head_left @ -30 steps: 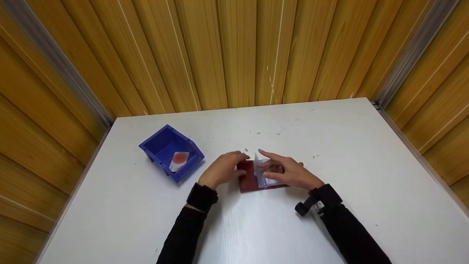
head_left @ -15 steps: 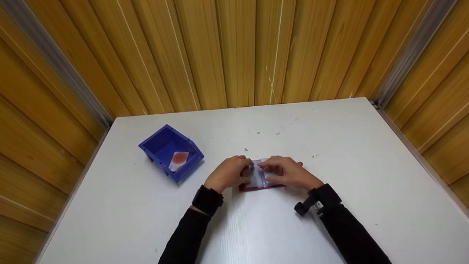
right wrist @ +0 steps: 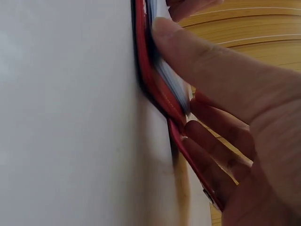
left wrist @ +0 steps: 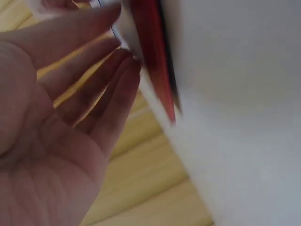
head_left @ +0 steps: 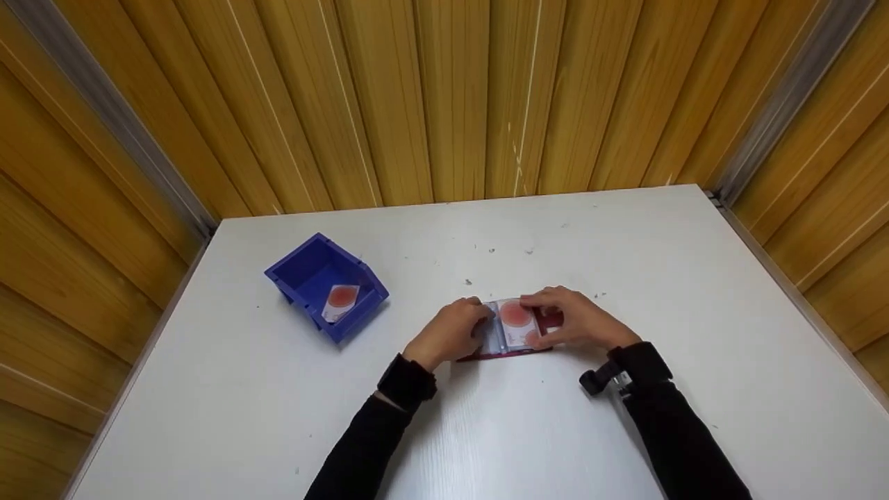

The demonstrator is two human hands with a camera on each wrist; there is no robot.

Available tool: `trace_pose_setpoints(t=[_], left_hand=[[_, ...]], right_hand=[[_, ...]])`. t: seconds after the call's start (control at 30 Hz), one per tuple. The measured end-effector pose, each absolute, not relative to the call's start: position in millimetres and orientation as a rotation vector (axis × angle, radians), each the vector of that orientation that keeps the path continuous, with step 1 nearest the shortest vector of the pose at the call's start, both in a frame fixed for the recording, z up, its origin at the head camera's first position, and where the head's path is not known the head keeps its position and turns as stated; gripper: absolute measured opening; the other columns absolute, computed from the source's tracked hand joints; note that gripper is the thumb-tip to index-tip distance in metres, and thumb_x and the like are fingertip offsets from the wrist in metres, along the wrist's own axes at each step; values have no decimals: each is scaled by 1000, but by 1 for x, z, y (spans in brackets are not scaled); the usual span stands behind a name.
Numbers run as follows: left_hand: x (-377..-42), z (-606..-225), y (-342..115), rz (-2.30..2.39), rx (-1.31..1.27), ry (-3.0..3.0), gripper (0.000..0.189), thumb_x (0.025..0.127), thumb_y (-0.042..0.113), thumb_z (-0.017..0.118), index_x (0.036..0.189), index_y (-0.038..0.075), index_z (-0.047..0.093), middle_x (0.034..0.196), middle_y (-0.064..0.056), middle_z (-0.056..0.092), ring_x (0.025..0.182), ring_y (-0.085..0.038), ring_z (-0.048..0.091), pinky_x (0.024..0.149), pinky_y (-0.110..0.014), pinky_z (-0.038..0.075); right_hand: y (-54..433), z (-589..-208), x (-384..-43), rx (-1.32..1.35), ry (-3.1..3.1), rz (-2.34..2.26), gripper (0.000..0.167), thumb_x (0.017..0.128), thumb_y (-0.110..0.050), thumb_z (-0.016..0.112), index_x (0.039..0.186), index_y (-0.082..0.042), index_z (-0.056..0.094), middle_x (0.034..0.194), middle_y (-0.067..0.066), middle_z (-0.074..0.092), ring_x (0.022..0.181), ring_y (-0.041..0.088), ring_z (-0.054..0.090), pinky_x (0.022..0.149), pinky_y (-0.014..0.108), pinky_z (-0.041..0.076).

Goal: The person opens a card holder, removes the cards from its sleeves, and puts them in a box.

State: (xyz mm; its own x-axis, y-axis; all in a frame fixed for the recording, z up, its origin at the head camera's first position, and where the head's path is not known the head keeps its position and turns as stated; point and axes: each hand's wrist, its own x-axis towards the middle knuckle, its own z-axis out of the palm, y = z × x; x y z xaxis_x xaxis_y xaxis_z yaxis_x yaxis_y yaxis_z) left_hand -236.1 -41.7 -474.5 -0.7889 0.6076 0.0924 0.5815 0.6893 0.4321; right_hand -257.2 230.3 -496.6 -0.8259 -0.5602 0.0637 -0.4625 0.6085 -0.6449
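Observation:
A red card holder (right wrist: 145, 61) with clear plastic sleeves lies spread on the white table. On its right page is a white card (head_left: 517, 333) with a large red circle. My left hand (head_left: 450, 333) covers most of the left page, its fingertips touching the plastic. In the left wrist view those fingers (left wrist: 124, 89) are fairly straight, apart from the thumb. My right hand (head_left: 580, 321) grips the right side, thumb at the near edge and fingers at the far edge. A red strap (right wrist: 195, 169) runs along the right fingers in the right wrist view.
A blue bin (head_left: 298, 292) stands at the left of the table (head_left: 625, 243), with a white card (head_left: 341, 298) with a red circle inside. Small dark specks dot the tabletop behind the hands. Yellow wood-look panels (head_left: 444, 104) rise at the back and sides.
A clear sleeve that stood upright now lies flat on the left, under my left hand. My right hand has shifted right, uncovering the card with the red circle.

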Motion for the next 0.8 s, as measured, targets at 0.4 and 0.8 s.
trace_pose_setpoints(t=[0.4, 0.8], left_hand=[[-227, -481, -12, 1880, 88, 2036, 43, 98, 16, 65, 131, -11, 58, 112, -11, 67, 99, -17, 61, 89, -28, 51], [-235, -491, -14, 2004, -40, 1702, 27, 96, 8, 58, 114, -11, 68, 86, -9, 73, 79, -15, 73, 82, -29, 62]], right_hand=[[235, -500, -257, -867, 2697, -1025, 73, 74, -36, 94, 139, -14, 67, 127, 7, 69, 112, 24, 57, 101, 45, 46], [235, -502, -258, -813, 2656, -1068, 77, 72, -36, 96, 140, -20, 66, 127, 2, 68, 115, 21, 56, 104, 41, 45]])
